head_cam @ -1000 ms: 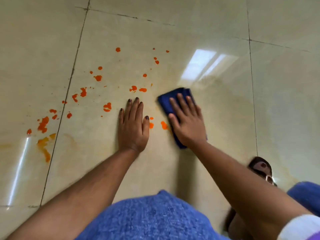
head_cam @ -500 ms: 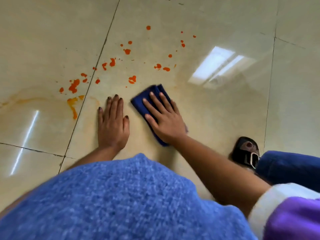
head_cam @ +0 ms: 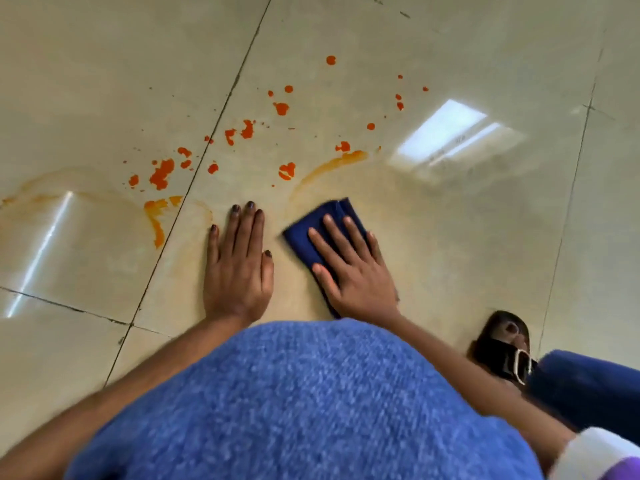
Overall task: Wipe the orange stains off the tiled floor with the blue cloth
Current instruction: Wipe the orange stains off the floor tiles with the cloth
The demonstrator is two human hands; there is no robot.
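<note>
A folded dark blue cloth [head_cam: 311, 233] lies on the glossy beige tiled floor [head_cam: 450, 254]. My right hand [head_cam: 349, 268] presses flat on the cloth, fingers straight and spread. Just left of it, my left hand [head_cam: 239, 265] rests flat on the bare tile, fingers together. Orange stains [head_cam: 161, 173] are scattered beyond both hands across a grout line. A curved orange smear [head_cam: 332, 166] arcs just above the cloth, and another smear [head_cam: 156, 216] lies left of my left hand.
My knee in blue fabric [head_cam: 294, 403] fills the lower middle. A foot in a dark sandal [head_cam: 502, 348] stands at the lower right beside my other blue-clad leg [head_cam: 588, 386]. Grout lines [head_cam: 194, 174] cross the floor; a ceiling light reflects [head_cam: 446, 133] at upper right.
My right hand has slid the cloth back toward me and to the right, leaving a curved orange smear where drops had been. My left hand stays planted on the tile.
</note>
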